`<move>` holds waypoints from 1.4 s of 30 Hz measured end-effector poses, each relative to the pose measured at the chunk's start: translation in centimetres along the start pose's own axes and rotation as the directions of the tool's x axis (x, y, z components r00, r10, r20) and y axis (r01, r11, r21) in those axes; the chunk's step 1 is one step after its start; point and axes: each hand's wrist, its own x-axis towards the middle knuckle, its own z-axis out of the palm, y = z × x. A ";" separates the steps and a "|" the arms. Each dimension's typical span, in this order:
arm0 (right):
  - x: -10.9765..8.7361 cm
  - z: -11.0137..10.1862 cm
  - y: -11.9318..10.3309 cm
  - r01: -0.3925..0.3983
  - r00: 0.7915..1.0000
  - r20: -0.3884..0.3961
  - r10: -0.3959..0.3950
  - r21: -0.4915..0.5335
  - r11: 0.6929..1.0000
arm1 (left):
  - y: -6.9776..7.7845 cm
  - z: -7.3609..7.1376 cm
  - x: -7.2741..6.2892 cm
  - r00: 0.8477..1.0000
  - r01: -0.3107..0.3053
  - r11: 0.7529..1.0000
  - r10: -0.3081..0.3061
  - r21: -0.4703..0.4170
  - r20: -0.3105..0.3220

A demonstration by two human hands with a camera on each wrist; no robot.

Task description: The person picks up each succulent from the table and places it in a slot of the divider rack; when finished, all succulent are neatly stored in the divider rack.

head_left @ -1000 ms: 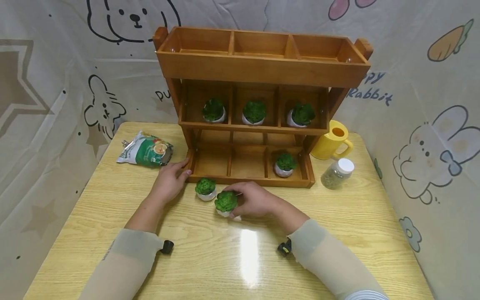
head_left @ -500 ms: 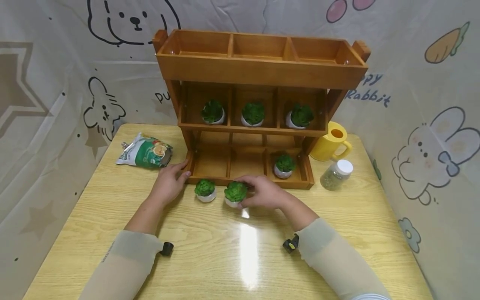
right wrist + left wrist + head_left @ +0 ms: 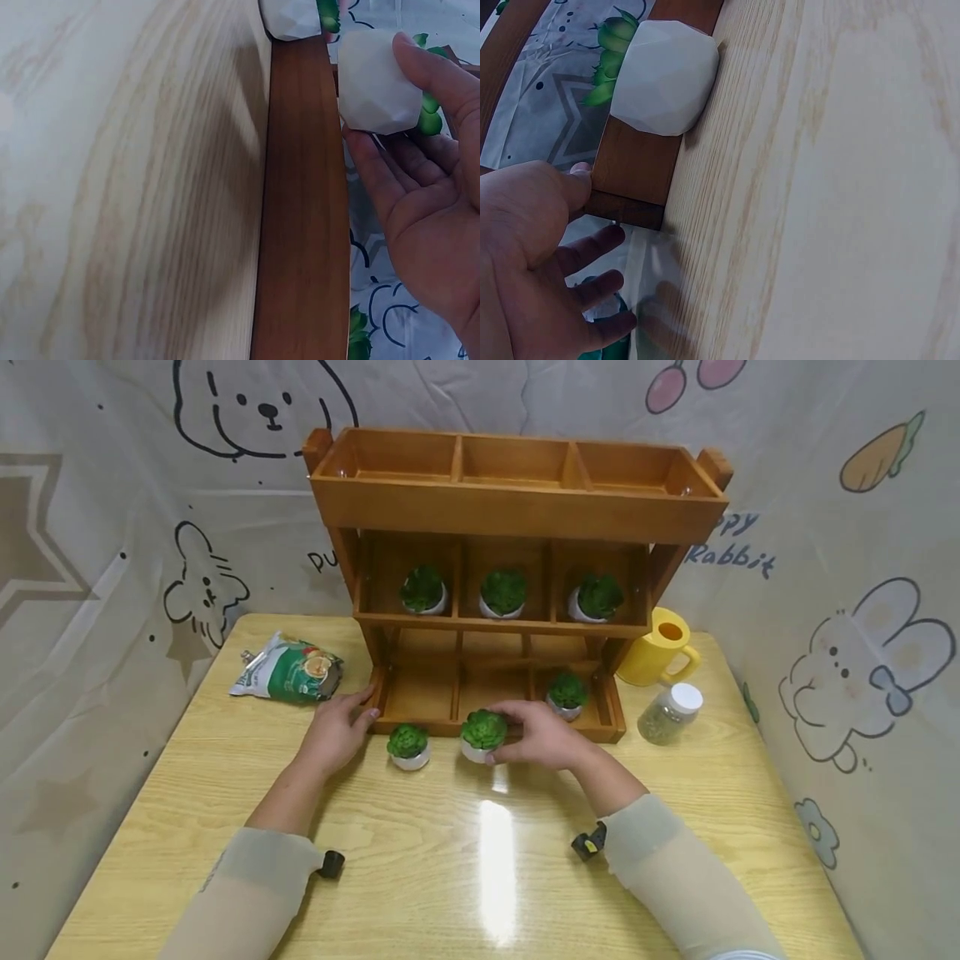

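My right hand [image 3: 543, 737] pinches a small potted succulent [image 3: 483, 731] between thumb and fingers, in front of the shelf's lowest tier. In the right wrist view its white faceted pot [image 3: 375, 86] hangs off the table, beside the front board. A second potted succulent [image 3: 408, 745] stands on the table before the left compartment. My left hand [image 3: 336, 733] touches the left front corner of the wooden shelf [image 3: 517, 510]; in the left wrist view its fingers [image 3: 596, 251] are spread. One potted succulent [image 3: 567, 692] sits in the bottom right compartment, partly behind my right hand.
The middle tier bears 3 potted succulents, one per compartment, such as the centre one [image 3: 503, 593]. Left of the shelf lies a green and white snack bag [image 3: 292, 668]. Right of it stand a yellow watering can [image 3: 654, 652] and a white-lidded jar [image 3: 670, 714].
My right hand has carried the potted succulent right and towards the shelf, from beside the other table pot to before the middle compartment. My left hand stays at the shelf corner.
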 end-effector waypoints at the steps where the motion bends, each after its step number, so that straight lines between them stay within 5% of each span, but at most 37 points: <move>1: 0.0 -0.1 0.0 -0.001 1.000 -0.002 0.002 0.013 1.000 | 0.0 0.0 -0.1 1.000 0.002 1.000 -0.002 -0.001 -0.001; 26: 1.7 -2.1 1.2 -0.098 0.990 -0.088 0.109 0.125 0.987 | -0.4 0.4 -0.4 1.000 0.000 1.000 0.000 -0.006 0.003; 42: 3.7 -2.9 2.5 -0.160 0.979 -0.119 0.166 0.063 0.985 | -0.1 0.1 -0.2 1.000 -0.004 1.000 0.004 0.003 -0.010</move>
